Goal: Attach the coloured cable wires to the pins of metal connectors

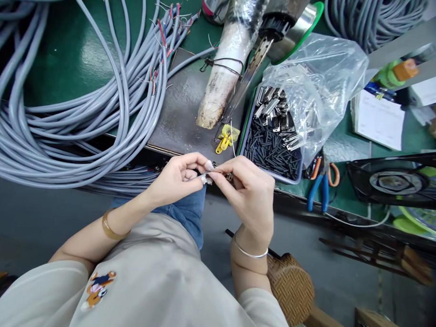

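Note:
My left hand [181,178] is closed in a pinch just off the table's front edge, with white coverings on its thumb and fingertip. Facing it, my right hand [249,188] also pinches, its fingertips meeting those of the left. Small metallic bits show between and behind the fingers, but the fingers hide most of what they grip. Just beyond the hands, small yellow pieces [224,142] lie on a dark board [177,119]. A bin rim [296,181] stands close to the right hand; inside are short black tubes [265,147] and metal connector parts [273,109].
Grey cables [94,110] with stripped coloured ends cover the left side. A wrapped white tube [223,63] and a metal-and-black tool [249,76] reach over the board. Right of the bin are pliers [322,186], a paper pad [379,117] and a black fan [397,182].

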Demonstrator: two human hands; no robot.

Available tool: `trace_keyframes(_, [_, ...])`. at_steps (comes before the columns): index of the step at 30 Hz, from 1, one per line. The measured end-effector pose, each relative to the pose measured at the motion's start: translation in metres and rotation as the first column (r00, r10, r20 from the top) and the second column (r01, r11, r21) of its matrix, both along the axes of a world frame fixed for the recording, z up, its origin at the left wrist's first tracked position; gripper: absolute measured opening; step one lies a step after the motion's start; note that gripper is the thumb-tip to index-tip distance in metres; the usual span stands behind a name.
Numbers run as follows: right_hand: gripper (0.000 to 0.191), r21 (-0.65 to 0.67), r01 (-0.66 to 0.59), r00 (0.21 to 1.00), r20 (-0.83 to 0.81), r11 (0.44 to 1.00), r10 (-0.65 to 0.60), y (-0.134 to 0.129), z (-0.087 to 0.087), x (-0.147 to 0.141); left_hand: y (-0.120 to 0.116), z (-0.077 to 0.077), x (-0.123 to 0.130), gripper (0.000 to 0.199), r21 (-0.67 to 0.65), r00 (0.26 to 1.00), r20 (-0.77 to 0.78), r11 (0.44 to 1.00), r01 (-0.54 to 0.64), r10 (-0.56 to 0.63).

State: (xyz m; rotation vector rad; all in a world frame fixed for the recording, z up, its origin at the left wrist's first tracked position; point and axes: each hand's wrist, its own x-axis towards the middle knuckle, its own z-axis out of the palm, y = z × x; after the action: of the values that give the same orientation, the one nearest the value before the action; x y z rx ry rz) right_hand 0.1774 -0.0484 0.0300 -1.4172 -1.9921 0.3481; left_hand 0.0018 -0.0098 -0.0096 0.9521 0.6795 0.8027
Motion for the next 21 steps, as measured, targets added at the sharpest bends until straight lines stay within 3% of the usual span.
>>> trace_keyframes(3, [0.002, 0.035, 0.029, 1.000, -0.013, 0.999, -0.028, -0.003, -0.003, -0.002, -0.001, -0.005, -0.002, 0.031, -0.052, 0.995, 0.099, 0.999, 0.008, -0.003])
trace_keyframes(8, [0.025, 0.180, 0.241, 0.963, -0.163, 0.954, -0.212, -0.010, -0.004, 0.004, 0.000, -0.005, -0.004, 0.028, -0.097, 0.999, 0.025, 0.995, -0.039, 0.041])
trace_keyframes(10, [0.025, 0.244, 0.204, 0.979, -0.082, 0.948, -0.189, -0.011, -0.003, 0.006, 0.002, -0.003, -0.003, 0.031, -0.116, 0.998, 0.001, 0.991, -0.069, 0.070])
trace_keyframes(15, [0.018, 0.280, -0.048, 0.966, 0.256, 0.959, -0.027, -0.004, -0.001, 0.004, 0.004, -0.002, -0.002, 0.024, -0.090, 0.998, 0.024, 0.994, -0.058, 0.060])
trace_keyframes(21, [0.005, 0.318, -0.066, 0.950, 0.310, 0.946, -0.037, 0.000, -0.006, -0.002, 0.002, -0.001, -0.005, 0.021, -0.049, 0.996, -0.075, 0.997, -0.061, 0.057])
